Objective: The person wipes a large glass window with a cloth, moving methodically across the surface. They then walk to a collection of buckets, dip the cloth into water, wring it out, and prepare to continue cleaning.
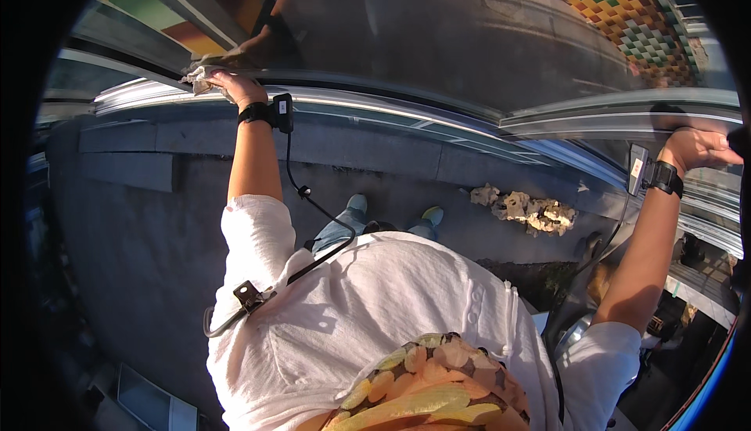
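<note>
My left hand (239, 88) holds a crumpled, pale cloth (202, 79) against the lower edge of a glass pane (410, 26). That edge meets a light metal window frame (364, 98). A reflection of the arm shows in the glass above the cloth. Far to the right, my right hand (692, 148) is up beside another metal frame bar (616, 125), its fingers pointing towards the picture's rim. What those fingertips touch is lost in the dark edge. Both wrists carry black straps with small cabled devices.
Below the window runs a low concrete ledge (387, 143). Rough pale rocks (528, 209) lie on the paved ground (193, 267) right of my feet. A cable (321, 211) hangs from the left wrist to a clip on my sleeve. Stacked items (692, 278) crowd the right side.
</note>
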`<action>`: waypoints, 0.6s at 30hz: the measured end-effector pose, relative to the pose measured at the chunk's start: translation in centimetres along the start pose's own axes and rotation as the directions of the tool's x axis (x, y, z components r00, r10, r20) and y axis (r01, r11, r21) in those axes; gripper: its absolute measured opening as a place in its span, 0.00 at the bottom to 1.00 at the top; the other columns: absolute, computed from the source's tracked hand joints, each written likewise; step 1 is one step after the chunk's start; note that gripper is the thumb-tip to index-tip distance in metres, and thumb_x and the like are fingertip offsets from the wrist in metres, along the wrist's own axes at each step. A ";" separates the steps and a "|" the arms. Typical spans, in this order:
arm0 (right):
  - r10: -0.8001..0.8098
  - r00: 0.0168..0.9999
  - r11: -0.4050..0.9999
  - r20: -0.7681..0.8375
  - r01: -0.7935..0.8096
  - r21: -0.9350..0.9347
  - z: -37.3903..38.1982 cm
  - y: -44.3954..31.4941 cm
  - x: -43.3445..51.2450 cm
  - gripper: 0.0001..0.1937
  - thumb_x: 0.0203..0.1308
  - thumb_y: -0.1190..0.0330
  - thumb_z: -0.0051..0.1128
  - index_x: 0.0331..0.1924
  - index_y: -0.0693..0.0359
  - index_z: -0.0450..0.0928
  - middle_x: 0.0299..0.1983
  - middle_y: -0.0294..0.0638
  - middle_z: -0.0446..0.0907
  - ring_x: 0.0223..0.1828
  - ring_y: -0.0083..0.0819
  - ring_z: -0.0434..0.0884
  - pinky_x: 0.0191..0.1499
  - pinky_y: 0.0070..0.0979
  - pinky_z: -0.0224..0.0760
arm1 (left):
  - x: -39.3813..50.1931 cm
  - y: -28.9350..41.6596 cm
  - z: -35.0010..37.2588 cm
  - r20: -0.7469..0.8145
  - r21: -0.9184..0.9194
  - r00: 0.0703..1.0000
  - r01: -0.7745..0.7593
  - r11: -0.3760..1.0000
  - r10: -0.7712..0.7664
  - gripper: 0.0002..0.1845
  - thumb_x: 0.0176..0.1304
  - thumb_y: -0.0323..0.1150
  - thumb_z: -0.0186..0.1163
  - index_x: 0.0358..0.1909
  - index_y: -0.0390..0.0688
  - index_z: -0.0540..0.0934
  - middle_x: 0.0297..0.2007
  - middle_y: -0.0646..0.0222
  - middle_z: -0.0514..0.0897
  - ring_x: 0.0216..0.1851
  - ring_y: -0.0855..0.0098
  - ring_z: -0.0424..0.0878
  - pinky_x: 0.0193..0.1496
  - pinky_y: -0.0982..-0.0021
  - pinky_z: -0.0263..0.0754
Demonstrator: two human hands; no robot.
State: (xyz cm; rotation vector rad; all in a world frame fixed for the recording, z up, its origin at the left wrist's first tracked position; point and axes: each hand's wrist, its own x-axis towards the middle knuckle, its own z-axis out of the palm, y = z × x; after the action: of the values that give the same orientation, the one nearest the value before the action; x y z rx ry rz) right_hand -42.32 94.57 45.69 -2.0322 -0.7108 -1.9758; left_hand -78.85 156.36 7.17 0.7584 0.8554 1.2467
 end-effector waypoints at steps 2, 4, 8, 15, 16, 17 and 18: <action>-0.171 0.983 0.983 -0.068 0.166 -0.073 0.6 1.4 -0.1 0.20 0.75 0.62 0.32 0.53 0.76 0.56 0.35 0.53 0.65 0.31 0.42 0.64 0.37 0.39 0.63 | -3.8 -1.8 0.9 0.029 0.043 0.999 -0.019 0.999 0.018 0.39 0.77 0.57 0.37 0.80 0.55 0.35 0.81 0.70 0.37 0.80 0.61 0.44 0.80 0.58 0.40; -0.189 0.980 0.977 -0.058 0.182 -0.108 1.0 2.3 -0.7 0.20 0.74 0.64 0.32 0.55 0.78 0.55 0.35 0.54 0.65 0.31 0.41 0.64 0.37 0.39 0.64 | -8.4 -3.9 2.6 0.056 0.081 0.998 -0.019 0.997 0.014 0.41 0.77 0.57 0.39 0.80 0.50 0.34 0.81 0.66 0.35 0.80 0.61 0.40 0.80 0.60 0.38; -0.011 1.000 1.000 0.019 0.011 -0.006 1.0 2.5 -1.4 0.28 0.72 0.64 0.32 0.64 0.82 0.46 0.45 0.63 0.66 0.40 0.47 0.68 0.48 0.43 0.65 | -19.0 -7.3 5.5 0.140 0.273 0.981 0.089 0.958 -0.131 0.43 0.77 0.57 0.41 0.80 0.45 0.34 0.80 0.58 0.32 0.81 0.60 0.33 0.80 0.61 0.33; 0.310 0.918 0.929 0.247 -0.348 0.128 -1.0 -1.7 -0.3 0.43 0.71 0.51 0.33 0.70 0.84 0.32 0.66 0.72 0.54 0.61 0.54 0.63 0.64 0.42 0.54 | -30.2 -5.9 10.1 0.466 0.198 0.835 0.225 0.954 -0.293 0.45 0.77 0.56 0.41 0.79 0.38 0.34 0.79 0.53 0.30 0.81 0.57 0.27 0.79 0.61 0.27; 0.405 0.878 0.881 0.256 -0.450 0.147 -1.2 -2.6 -0.1 0.46 0.70 0.48 0.31 0.71 0.83 0.29 0.68 0.74 0.50 0.65 0.58 0.59 0.67 0.45 0.51 | -31.6 -4.9 10.6 0.546 0.224 0.810 0.105 0.969 -0.214 0.44 0.78 0.54 0.42 0.79 0.38 0.34 0.79 0.52 0.32 0.80 0.54 0.27 0.79 0.59 0.26; 0.420 0.867 0.882 0.267 -0.460 0.105 -1.5 -3.5 0.1 0.48 0.70 0.44 0.30 0.72 0.82 0.27 0.70 0.76 0.46 0.69 0.62 0.56 0.70 0.48 0.48 | -33.1 -3.7 11.1 0.639 0.256 0.763 -0.087 0.963 -0.101 0.44 0.78 0.52 0.44 0.79 0.38 0.34 0.79 0.51 0.33 0.80 0.52 0.26 0.79 0.57 0.26; 0.379 0.901 0.899 0.209 -0.413 0.149 -1.8 -4.5 0.2 0.51 0.70 0.40 0.28 0.73 0.80 0.24 0.72 0.78 0.42 0.73 0.65 0.52 0.73 0.51 0.44 | -33.5 -2.6 12.0 0.743 0.219 0.666 -0.336 0.916 0.067 0.40 0.76 0.49 0.49 0.78 0.38 0.45 0.79 0.51 0.41 0.80 0.51 0.29 0.78 0.53 0.26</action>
State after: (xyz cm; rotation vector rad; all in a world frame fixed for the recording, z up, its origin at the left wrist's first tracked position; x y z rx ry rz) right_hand -46.07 97.57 45.26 -2.0521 -0.4467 -1.4586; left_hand -70.68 122.61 15.22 1.5474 0.3109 0.8544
